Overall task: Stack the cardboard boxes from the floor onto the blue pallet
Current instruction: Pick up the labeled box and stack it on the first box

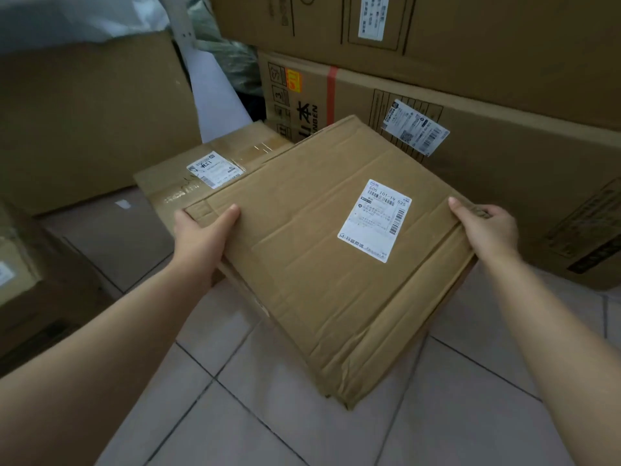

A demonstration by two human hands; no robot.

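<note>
I hold a worn, creased cardboard box [312, 250] with a white shipping label on top, tilted above the tiled floor. My left hand [201, 230] grips its left corner, thumb on top. My right hand [487, 228] grips its right corner. Behind it, partly hidden, a second cardboard box [201, 169] with a white label and clear tape sits on the floor. No blue pallet is in view.
Large stacked cartons [470, 105] with printed marks and a peeling label stand close behind on the right. Another big carton [87, 122] fills the left. A low box [30, 290] sits at the left edge. White floor tiles [336, 425] lie below.
</note>
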